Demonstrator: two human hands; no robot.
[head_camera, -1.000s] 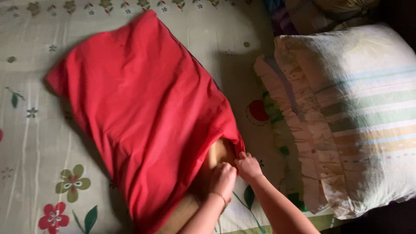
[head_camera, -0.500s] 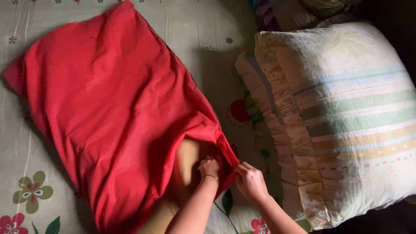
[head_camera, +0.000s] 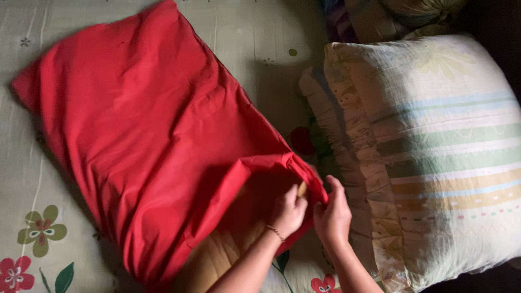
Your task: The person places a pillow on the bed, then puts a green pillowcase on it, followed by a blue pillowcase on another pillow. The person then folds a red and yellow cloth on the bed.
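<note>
Your left hand (head_camera: 287,211) and right hand (head_camera: 332,217) both pinch closed on the open hem of the red case (head_camera: 146,135), left of the striped pillow (head_camera: 434,146); the thin cloth looks soft and light, so grip it at the hem.

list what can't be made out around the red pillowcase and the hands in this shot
Head view:
- Tan pillow inside the red cloth pillowcase: mostly covered by it.
- Left hand fingertips: tucked in the case's opening.
- Right hand grip: folded hem hides it.
- Dark bundles at top: cut off, too dim.
- Striped ruffled pillow: the right edge crops it.
</note>
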